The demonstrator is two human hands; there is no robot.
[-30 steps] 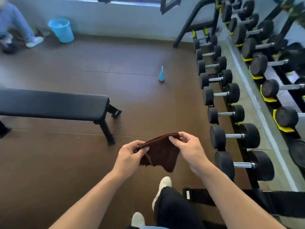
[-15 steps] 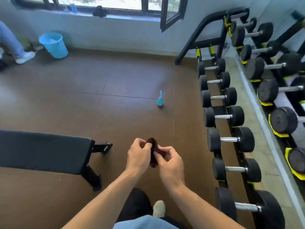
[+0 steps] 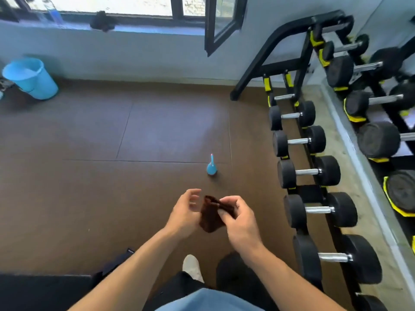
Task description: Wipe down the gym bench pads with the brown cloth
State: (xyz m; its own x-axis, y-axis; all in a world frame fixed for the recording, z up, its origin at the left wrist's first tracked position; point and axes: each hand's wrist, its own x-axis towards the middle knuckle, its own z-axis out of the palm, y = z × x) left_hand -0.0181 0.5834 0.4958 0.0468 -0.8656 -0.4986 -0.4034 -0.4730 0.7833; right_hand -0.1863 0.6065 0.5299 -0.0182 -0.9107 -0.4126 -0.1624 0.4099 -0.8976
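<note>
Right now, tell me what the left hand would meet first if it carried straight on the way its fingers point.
The left hand, fingers open and aimed right, would likely meet the folded brown cloth first, which hangs from the right hand's pinch. Depth between them is unclear.

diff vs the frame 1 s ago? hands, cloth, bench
The brown cloth, spread flat between both hands a second ago, is now folded small. The right hand still pinches it; the left hand has opened, though its palm may still touch the cloth. The view swung right and forward, so the bench pad slid to the bottom left corner. The blue bottle and dumbbell rack stay put.
</note>
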